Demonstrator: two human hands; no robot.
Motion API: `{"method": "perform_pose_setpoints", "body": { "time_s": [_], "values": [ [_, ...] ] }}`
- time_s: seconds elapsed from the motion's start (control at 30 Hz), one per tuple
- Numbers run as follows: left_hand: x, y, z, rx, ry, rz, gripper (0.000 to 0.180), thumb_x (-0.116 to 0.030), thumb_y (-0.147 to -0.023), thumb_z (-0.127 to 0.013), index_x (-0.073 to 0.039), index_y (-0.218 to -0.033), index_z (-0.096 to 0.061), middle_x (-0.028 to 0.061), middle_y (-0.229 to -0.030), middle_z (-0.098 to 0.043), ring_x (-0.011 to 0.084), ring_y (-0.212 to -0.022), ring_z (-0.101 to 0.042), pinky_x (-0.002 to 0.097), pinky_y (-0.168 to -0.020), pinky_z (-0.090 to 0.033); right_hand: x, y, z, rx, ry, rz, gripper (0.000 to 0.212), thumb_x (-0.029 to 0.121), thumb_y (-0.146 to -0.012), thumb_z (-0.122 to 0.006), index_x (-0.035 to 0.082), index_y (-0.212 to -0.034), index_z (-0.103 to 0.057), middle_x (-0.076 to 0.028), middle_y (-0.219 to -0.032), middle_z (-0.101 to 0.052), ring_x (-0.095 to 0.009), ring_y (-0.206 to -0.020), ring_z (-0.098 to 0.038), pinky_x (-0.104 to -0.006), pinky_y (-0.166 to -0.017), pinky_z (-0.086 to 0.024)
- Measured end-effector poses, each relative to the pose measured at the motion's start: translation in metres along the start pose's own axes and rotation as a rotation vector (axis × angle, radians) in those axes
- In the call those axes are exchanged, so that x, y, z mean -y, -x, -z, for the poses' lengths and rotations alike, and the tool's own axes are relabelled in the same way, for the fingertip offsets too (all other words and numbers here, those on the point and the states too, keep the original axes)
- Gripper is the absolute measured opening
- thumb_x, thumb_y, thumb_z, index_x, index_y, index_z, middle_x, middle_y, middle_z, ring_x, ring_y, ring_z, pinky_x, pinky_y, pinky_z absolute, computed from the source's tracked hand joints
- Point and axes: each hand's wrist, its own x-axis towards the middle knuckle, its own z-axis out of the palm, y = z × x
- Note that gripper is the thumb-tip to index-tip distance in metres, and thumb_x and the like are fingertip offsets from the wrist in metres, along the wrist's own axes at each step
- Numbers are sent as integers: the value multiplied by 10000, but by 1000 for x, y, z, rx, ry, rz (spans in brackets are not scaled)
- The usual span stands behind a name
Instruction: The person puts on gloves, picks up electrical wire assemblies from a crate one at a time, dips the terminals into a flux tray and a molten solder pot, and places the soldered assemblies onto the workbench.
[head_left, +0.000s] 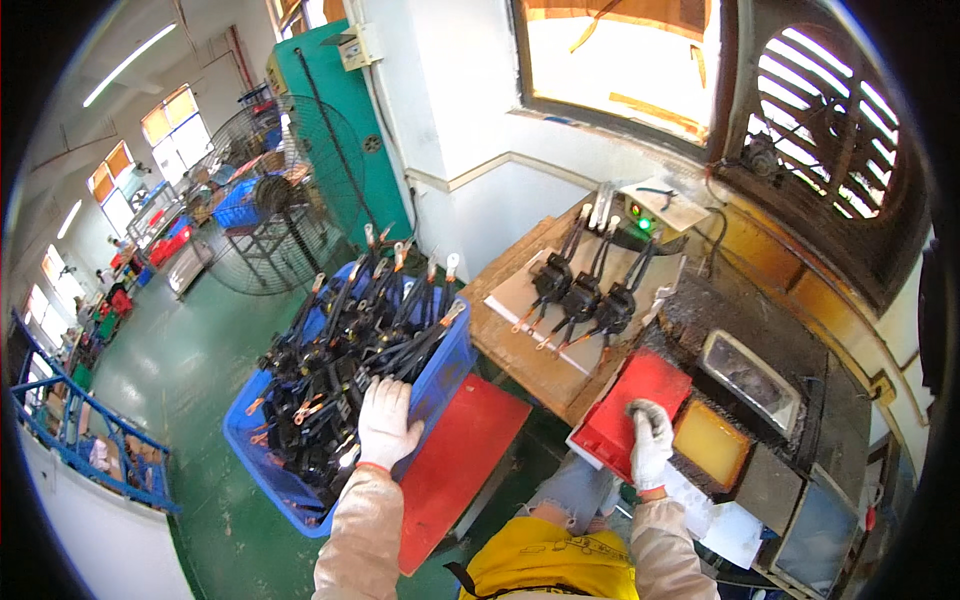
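Observation:
My left hand, in a white glove, reaches over the near right side of a blue plastic crate. Its fingers stretch onto a heap of black cable assemblies with copper and silvery ring terminals; the thumb stands apart. Over a red tray is my right hand, gloved in white with darkened fingertips. Its fingers are curled in, and whatever they may hold is hidden. Several more cable assemblies lie side by side on a board on the wooden bench.
Right of the tray sit a square pan of yellowish liquid and a rectangular pot with a silvery surface. A control box with green lights stands behind. A red board lies beside the crate. A large fan stands farther off.

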Motion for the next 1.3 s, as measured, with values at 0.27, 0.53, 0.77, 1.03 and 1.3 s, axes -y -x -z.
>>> {"method": "perform_pose_setpoints", "body": {
  "time_s": [0.27,0.53,0.77,1.03,1.3],
  "values": [
    [-7,-3,5,-221,79,-81,382,-81,-720,-728,-42,-1088,-635,143,-1120,-636,384,-1147,-577,514,-1077,-423,-23,-8,11,-1,-217,24,175,19,-1001,-535,-9,-1134,-646,-74,-1069,-678,-144,-974,-624,-291,-935,-493],
    [41,32,3,-38,201,631,720,-449,-851,-706,-43,-1410,-501,245,-1400,-501,424,-1310,-450,503,-1105,-367,-19,-5,10,28,-208,10,183,24,-1006,-526,-10,-1141,-645,-73,-1073,-679,-141,-992,-623,-287,-944,-488],
    [64,7,-9,87,249,865,755,-610,-863,-654,-227,-1487,-469,264,-1306,-513,436,-1242,-491,519,-1049,-411,-7,-1,6,48,-111,-4,190,22,-998,-534,-13,-1144,-650,-68,-1059,-685,-143,-992,-634,-287,-944,-493],
    [19,-24,1,-20,5,859,663,-572,-672,-832,-207,-1205,-685,193,-1137,-558,391,-1057,-592,504,-889,-514,-1,2,10,29,-128,-22,192,-8,-974,-553,-4,-1136,-657,-65,-1061,-697,-143,-996,-642,-284,-929,-507],
    [28,-42,38,-310,143,623,573,-345,-665,-882,-67,-1137,-712,155,-1115,-535,318,-1011,-570,432,-904,-493,-17,-1,9,65,-42,-7,186,-2,-961,-574,-9,-1122,-668,-79,-1050,-715,-131,-970,-654,-278,-899,-521]
  ]
}}
